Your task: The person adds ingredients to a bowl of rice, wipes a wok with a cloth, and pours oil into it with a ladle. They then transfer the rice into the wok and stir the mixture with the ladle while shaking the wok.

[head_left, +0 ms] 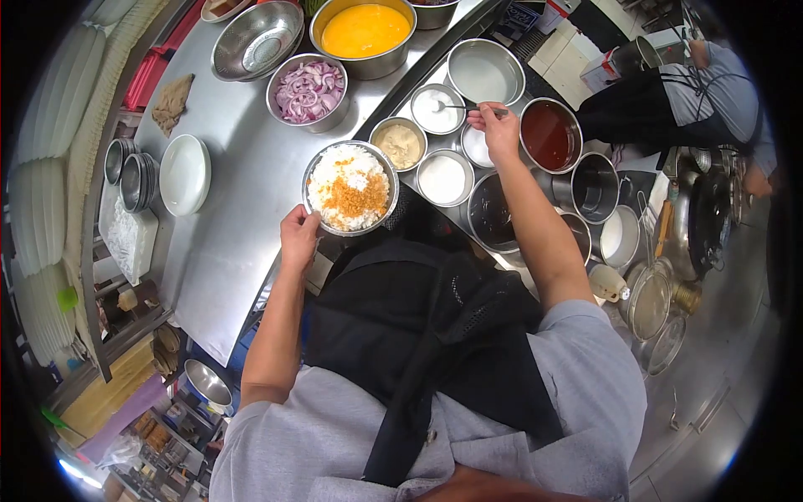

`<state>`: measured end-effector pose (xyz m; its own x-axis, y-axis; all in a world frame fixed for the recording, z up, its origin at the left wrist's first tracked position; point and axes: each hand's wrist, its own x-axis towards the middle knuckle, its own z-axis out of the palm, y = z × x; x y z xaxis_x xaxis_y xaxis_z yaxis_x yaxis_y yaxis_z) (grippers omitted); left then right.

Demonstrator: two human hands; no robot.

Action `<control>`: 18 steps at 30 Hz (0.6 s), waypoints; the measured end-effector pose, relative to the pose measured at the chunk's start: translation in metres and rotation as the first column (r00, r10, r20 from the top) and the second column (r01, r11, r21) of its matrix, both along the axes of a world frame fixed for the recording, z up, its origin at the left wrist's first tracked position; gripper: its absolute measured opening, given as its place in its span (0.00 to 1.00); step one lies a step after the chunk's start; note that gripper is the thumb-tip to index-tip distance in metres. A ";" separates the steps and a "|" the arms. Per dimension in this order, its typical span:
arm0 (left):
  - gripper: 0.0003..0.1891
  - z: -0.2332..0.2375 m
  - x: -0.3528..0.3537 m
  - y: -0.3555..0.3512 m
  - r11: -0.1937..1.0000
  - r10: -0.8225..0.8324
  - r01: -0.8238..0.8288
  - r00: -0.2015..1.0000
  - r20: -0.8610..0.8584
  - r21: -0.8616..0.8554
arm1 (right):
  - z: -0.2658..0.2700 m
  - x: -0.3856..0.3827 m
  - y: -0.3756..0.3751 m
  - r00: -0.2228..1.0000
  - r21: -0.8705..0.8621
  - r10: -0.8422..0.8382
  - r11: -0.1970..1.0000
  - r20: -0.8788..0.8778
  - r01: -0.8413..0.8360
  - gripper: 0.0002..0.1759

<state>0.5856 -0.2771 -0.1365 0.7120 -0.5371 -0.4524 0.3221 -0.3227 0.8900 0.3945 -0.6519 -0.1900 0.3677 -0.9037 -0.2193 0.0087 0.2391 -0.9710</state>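
Observation:
My left hand (299, 238) grips the rim of a metal bowl (310, 205) at the counter's edge. White rice (344, 163) fills this bowl, with orange-brown crumbs (353, 199) scattered over it. In my right hand (497, 132) is a spoon (462, 107), its tip over a round metal pot of white powder (429, 102). Close by stand a pot of beige paste (399, 144), another of white powder (442, 179), and one partly hidden below my right hand. A larger pot of dark red sauce (549, 135) is to the right of that hand.
Sliced red onions (309, 90) and yellow liquid (365, 30) stand in bowls at the back. White plates (185, 175), stacked metal bowls (136, 181) and a brown cloth (171, 104) lie left. Strainers (650, 301) and a wok (701, 217) are right, near another person (703, 88).

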 end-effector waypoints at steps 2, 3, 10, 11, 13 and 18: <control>0.12 -0.003 0.001 -0.002 1.000 0.003 -0.004 1.000 0.024 0.001 | 0.004 -0.005 0.002 1.000 0.018 -0.022 1.000 0.014 0.022 0.09; 0.12 -0.007 0.003 -0.002 1.000 0.003 -0.003 1.000 0.020 -0.001 | 0.006 -0.008 0.003 0.999 0.040 -0.040 0.998 0.030 0.039 0.09; 0.11 -0.003 -0.002 -0.032 0.999 -0.030 0.029 0.999 -0.020 -0.037 | 0.025 -0.033 0.003 0.990 0.076 -0.088 0.994 0.114 0.080 0.09; 0.11 -0.003 -0.002 -0.033 0.998 -0.039 0.038 0.999 -0.022 -0.045 | 0.023 -0.035 0.005 0.988 0.097 -0.102 0.991 0.116 0.091 0.09; 0.11 0.000 -0.001 -0.036 0.998 -0.055 0.054 0.998 -0.028 -0.040 | 0.031 -0.036 0.013 0.986 0.112 -0.116 0.988 0.116 0.103 0.09; 0.10 -0.004 0.002 -0.054 0.996 -0.084 0.084 0.995 0.052 -0.002 | 0.069 -0.035 0.033 0.982 0.049 -0.038 0.998 0.185 0.029 0.09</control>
